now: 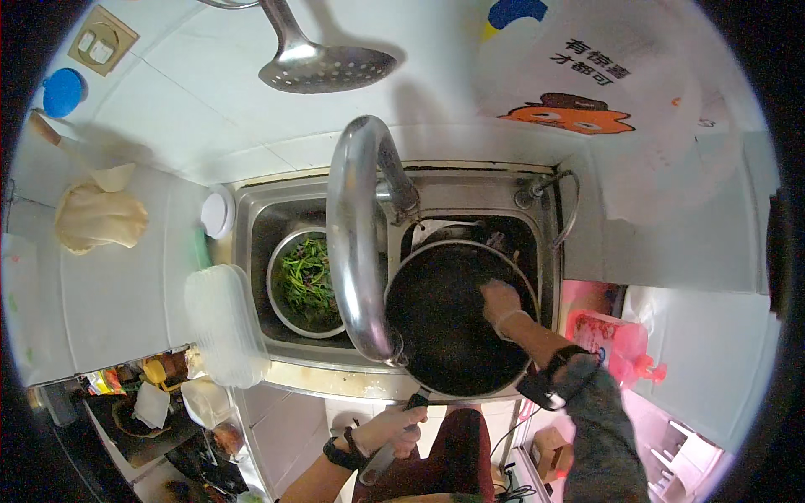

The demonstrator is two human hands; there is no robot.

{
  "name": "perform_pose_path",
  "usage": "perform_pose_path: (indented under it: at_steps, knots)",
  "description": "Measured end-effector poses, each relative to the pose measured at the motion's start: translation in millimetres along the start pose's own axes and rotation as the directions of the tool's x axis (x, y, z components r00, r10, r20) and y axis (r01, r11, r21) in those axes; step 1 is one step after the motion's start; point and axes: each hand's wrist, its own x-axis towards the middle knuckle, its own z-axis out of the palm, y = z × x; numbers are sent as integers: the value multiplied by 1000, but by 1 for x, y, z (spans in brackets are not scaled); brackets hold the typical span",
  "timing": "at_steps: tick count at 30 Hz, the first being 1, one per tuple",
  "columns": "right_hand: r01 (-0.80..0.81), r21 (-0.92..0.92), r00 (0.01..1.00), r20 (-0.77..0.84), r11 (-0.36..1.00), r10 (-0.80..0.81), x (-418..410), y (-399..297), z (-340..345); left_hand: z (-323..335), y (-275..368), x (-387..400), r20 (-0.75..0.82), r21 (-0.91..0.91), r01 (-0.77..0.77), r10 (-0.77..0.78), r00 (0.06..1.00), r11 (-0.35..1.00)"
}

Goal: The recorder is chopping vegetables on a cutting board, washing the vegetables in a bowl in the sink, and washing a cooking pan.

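Observation:
A dark wok (449, 320) with a long handle rests over the right basin of the double sink. My left hand (395, 434) is wrapped around the wok's handle (377, 462), below the sink's front edge. Inside the wok, on its right side, my right hand (501, 303) has its fingers curled down at the dark inner surface. Whether that hand holds anything is hidden. The curved metal faucet (358, 245) reaches forward over the divider, its spout end at the wok's left rim. In the left basin sits a round metal bowl (274, 267) of leafy green vegetables (308, 276).
Translucent plastic containers (223, 324) are stacked at the sink's left. A skimmer (327, 66) hangs on the back wall. A pink plastic bottle (613, 346) stands at the right. Under the wok, other items (440, 227) partly show in the right basin. Cables (516, 487) lie on the floor.

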Motion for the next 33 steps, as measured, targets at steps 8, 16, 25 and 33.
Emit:
perform_pose_path:
  at_steps: [8, 16, 25, 33]
  knots:
    - [88, 834, 995, -103, 544, -3, 48, -106, 13, 10, 4, -3, -67, 94, 6, 0, 998, 996]
    - [553, 457, 298, 672, 697, -678, -12, -79, 8, 10, -2, 3, -58, 174, -61, 72, 996, 983]
    - [-47, -131, 945, 316, 990, 86, 26, -9, -15, 17, 2, -2, -34, 48, -33, 35, 999, 998]
    - [218, 788, 968, -99, 576, -232, 31, -101, 15, 21, 5, -4, -119, 168, -24, 44, 992, 986]
